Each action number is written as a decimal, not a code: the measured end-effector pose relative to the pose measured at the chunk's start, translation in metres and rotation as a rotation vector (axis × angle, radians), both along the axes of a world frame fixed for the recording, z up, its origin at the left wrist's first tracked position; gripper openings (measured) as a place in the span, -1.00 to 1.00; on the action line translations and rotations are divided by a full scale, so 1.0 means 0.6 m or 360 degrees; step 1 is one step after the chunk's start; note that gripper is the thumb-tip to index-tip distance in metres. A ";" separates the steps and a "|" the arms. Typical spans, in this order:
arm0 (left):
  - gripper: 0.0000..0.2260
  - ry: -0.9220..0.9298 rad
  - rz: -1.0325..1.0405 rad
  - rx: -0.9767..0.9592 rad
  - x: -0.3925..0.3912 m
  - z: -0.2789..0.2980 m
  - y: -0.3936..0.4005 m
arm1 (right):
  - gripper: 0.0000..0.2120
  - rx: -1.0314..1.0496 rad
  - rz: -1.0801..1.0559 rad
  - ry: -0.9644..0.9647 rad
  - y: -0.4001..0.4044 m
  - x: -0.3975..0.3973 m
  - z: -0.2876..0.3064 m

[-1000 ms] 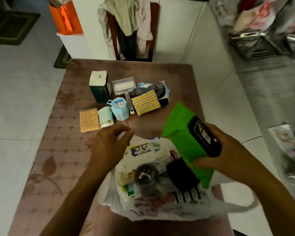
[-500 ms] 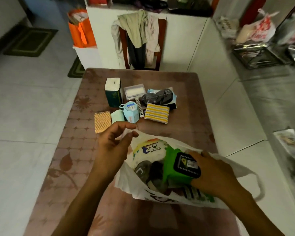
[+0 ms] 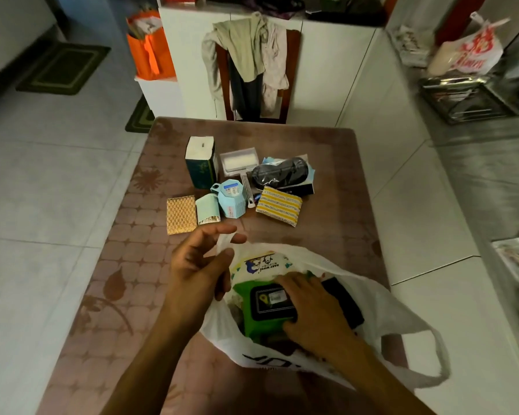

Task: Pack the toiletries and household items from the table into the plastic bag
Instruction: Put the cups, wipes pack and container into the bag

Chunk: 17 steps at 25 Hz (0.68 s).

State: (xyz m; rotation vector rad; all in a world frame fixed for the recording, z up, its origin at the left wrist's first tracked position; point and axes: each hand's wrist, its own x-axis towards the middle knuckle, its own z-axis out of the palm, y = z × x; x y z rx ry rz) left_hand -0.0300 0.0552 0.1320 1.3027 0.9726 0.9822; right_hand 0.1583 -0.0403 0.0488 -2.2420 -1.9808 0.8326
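A white plastic bag [image 3: 381, 298] lies open on the near part of the brown table [image 3: 126, 265]. My left hand [image 3: 201, 265] pinches the bag's left handle and holds the mouth up. Inside the bag, my right hand [image 3: 312, 307] presses on a green packet with a black item [image 3: 264, 307] on top of it. A baby wipes pack [image 3: 261, 265] sits in the bag behind them. Farther back on the table lie a dark green box [image 3: 201, 163], a lint roller [image 3: 240, 163], a black pouch [image 3: 279, 172], a yellow striped sponge [image 3: 277, 209], a light blue container [image 3: 229, 197], a pale green pack [image 3: 207, 209] and a tan scouring pad [image 3: 180, 215].
A chair draped with clothes [image 3: 249, 64] stands against the table's far edge, before a white cabinet [image 3: 327, 70]. An orange bag [image 3: 149, 46] sits at the back left. A metal counter [image 3: 486, 163] with a tray and bags runs along the right. Tiled floor lies to the left.
My right hand has brought the green packet and black item down from above the bag into it. My left hand kept hold of the handle.
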 end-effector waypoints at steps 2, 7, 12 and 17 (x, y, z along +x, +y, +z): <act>-0.72 0.0003 -0.0014 0.0000 0.000 0.000 0.002 | -0.30 0.0109 -0.0072 -0.0128 -0.006 0.010 -0.013; -0.73 -0.0184 -0.0113 -0.0221 0.013 0.000 0.008 | -0.33 -0.0081 0.0202 -0.0090 0.006 0.004 0.035; -0.64 -0.0543 -0.0228 -0.0755 0.009 0.016 0.031 | -0.71 0.0238 -0.0127 0.0631 0.148 0.094 0.125; -0.42 -0.0672 -0.0356 -0.1081 0.049 0.009 0.050 | -0.26 0.0051 -0.0220 0.0067 0.372 0.156 -0.110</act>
